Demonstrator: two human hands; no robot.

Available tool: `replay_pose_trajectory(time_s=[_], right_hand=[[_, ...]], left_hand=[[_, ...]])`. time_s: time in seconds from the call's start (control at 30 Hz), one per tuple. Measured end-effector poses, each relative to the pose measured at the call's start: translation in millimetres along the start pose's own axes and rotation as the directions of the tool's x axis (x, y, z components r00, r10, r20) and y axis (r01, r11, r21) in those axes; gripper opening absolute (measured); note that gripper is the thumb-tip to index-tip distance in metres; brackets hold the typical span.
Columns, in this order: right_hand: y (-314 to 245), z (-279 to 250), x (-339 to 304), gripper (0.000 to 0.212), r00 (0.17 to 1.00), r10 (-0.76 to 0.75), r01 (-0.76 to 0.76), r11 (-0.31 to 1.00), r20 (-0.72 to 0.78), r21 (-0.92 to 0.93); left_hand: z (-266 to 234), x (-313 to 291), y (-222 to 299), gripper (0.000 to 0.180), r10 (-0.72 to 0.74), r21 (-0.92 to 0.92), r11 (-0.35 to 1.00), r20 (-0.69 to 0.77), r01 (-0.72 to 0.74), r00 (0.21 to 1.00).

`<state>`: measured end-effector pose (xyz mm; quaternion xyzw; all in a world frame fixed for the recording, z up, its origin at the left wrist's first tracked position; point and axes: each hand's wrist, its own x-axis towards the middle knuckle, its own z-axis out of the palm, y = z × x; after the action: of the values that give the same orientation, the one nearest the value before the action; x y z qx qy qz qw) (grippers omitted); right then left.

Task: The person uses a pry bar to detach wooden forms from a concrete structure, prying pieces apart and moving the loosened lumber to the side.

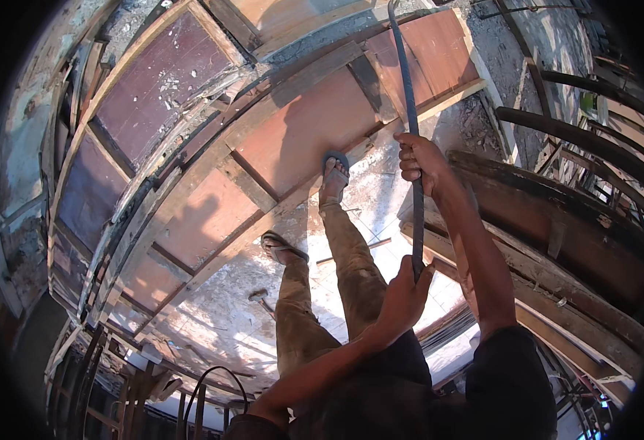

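A long dark metal pry bar [401,66] slants up from my body toward the top edge, where its far end bends and is partly cut off. My left hand [405,297] is closed round its near end. Farther up the bar, my right hand [420,163] grips it with the fingers wrapped round. Beneath the bar's far part lies a framed wooden panel [314,121] with reddish-brown sheets and crossing battens. My right sandalled foot [334,176] rests at the panel's edge, and the left foot [284,248] stands near the same edge.
A hammer [258,295] lies on the debris-strewn floor [226,326] left of my legs. Another framed dark-red panel [164,103] lies at the far left. Long timber pieces [557,220] are stacked at the right, beneath curved-looking dark beams [586,132]. Dark metal frames stand at the lower left.
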<state>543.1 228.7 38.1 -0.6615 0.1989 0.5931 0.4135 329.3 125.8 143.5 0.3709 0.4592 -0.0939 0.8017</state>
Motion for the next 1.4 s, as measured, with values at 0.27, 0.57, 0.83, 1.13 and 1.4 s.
replay_pose_trajectory(time_s=[0.27, 0.57, 0.83, 1.13, 1.4], right_hand=[[-16.9, -57.4, -50.8, 0.039, 0.966, -0.129, 0.02, 0.902, -0.224, -0.432], [-63.9, -147.9, 50.8, 0.046, 0.806, -0.579, -0.118, 0.046, -0.123, -0.992], [-61.1, -233.1, 24.0, 0.047, 0.758, -0.603, -0.104, 0.264, -0.248, -0.959], [-102.5, -181.4, 46.9, 0.043, 0.799, -0.598, -0.081, -0.013, -0.057, -0.997], [-116.3, -159.0, 38.7, 0.043, 0.874, -0.486, -0.027, -0.106, 0.028, -0.994]], left_hand=[[57.4, -20.6, 41.1, 0.034, -0.128, 0.106, 0.989, 0.277, 0.102, 0.952], [-23.9, 28.2, -23.8, 0.041, 0.018, 0.152, 0.988, -0.096, -0.003, 0.995], [-76.3, 37.9, -65.4, 0.042, 0.073, 0.186, 0.982, -0.336, -0.01, 0.939], [-67.4, 48.4, -53.3, 0.038, 0.085, 0.273, 0.962, -0.307, 0.002, 0.948], [-85.2, 52.4, -61.6, 0.033, 0.058, 0.248, 0.968, -0.37, 0.038, 0.927]])
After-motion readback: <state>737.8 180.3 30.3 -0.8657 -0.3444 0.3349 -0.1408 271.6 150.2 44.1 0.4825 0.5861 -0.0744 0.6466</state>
